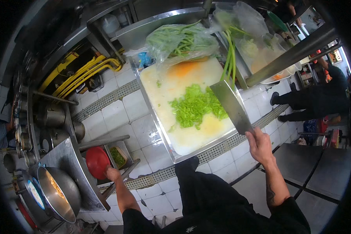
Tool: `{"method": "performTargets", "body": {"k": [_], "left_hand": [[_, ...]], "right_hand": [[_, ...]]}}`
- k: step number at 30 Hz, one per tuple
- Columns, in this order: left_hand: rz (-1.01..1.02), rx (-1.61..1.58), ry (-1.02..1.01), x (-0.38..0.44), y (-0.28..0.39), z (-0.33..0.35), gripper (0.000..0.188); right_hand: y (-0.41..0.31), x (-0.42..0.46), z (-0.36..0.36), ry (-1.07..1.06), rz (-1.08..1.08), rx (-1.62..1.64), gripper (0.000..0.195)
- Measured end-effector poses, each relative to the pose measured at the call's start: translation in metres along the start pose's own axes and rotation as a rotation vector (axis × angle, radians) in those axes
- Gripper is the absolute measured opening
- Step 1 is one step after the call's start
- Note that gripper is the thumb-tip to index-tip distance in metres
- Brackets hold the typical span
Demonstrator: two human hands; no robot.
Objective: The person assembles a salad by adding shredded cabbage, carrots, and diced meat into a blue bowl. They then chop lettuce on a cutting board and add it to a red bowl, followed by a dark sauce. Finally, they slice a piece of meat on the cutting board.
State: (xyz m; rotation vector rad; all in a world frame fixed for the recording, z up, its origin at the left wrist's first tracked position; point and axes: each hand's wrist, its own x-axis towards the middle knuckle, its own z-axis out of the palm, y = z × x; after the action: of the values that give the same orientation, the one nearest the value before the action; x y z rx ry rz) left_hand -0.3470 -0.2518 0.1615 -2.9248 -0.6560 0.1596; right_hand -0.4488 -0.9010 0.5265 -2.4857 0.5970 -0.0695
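My right hand (260, 146) grips the handle end of a wide Chinese cleaver (232, 105), its blade tilted over the right edge of a white cutting board (158, 117). Chopped green lettuce (193, 108) lies in a loose heap on the board, and the blade overlaps the heap's right side in view. Off to the left, my left hand (114, 173) holds the rim of a red plastic bowl (97, 162); some fingers are hidden. Beside that bowl is a container of chopped greens (118, 157). Orange and yellow stains mark the board.
A clear plastic bag of green beans (184, 41) rests at the board's far end. Long green stalks (229, 58) hang near a steel post (292, 55). At lower left stands a large metal bowl (67, 187). Another person (318, 90) is at the right.
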Motion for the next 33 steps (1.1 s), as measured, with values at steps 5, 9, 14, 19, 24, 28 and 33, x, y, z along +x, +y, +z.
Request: {"method": "performTargets", "body": {"k": [5,9,14,19,24,28,33], "left_hand": [[0.185,-0.34,0.086,-0.022,0.085,-0.137,0.039],[0.278,-0.356,0.019,0.01,0.008,-0.083,0.035],[0.438,-0.406,0.15,-0.023,0.137,-0.139,0.034],[0.432,-0.457,0.204,-0.022,0.151,-0.152,0.033],[0.354,-0.506,0.273,0.003,0.087,-0.14,0.032],[0.401,-0.702,0.496,0.019,0.032,-0.097,0.031],[-0.516,-1.182,0.376,-0.065,0.095,-0.192,0.054]], "right_hand": [[0.028,-0.043,-0.004,0.137,0.098,0.157,0.011],[0.03,-0.031,0.012,-0.107,0.081,0.073,0.01],[0.044,-0.051,0.007,0.007,-0.077,0.013,0.016],[0.059,-0.069,-0.003,0.001,-0.003,0.073,0.018],[0.055,-0.059,0.005,-0.037,0.063,0.089,0.019],[0.043,-0.066,0.009,0.096,0.063,0.14,0.016],[0.02,-0.065,0.007,0.092,0.038,0.266,0.017]]}}
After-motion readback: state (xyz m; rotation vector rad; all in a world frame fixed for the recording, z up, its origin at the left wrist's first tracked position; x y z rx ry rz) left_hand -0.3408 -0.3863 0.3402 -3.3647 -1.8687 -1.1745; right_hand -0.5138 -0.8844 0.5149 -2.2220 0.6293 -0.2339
